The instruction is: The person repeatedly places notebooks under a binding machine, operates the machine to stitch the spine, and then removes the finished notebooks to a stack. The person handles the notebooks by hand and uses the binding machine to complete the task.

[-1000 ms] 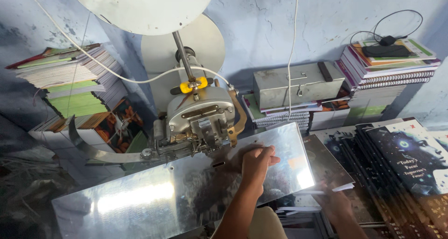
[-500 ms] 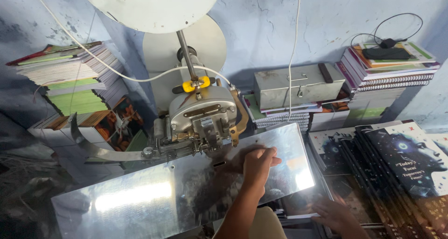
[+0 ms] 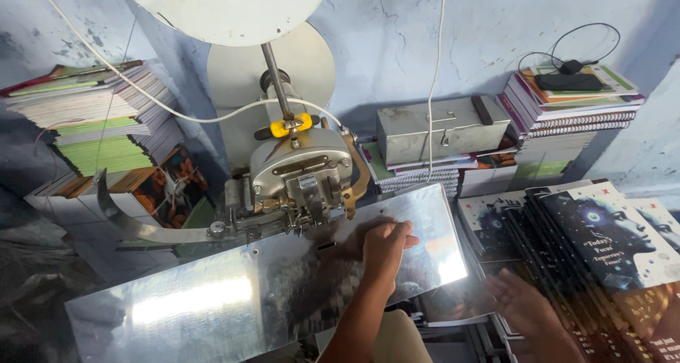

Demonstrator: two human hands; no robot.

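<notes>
Right hand (image 3: 520,308) is seen low right, blurred, fingers spread and holding nothing, just left of the fanned stack of dark booklets (image 3: 602,239), whose long axes run away toward the wall. Left hand (image 3: 382,246) is laid flat, fingers together, on the shiny metal table (image 3: 212,306), just right of the grey stitching head (image 3: 301,179).

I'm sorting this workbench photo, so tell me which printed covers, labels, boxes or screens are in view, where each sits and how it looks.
Dark notebooks: fanned stack at right, by the right hand; blue face art on black covers.
Metal box: behind the machine, on books; grey, rectangular, latched.
Orange-and-black cover: left of the machine, leaning upright.
Black device: flat, on the far right stack; no lit screen seen.
</notes>
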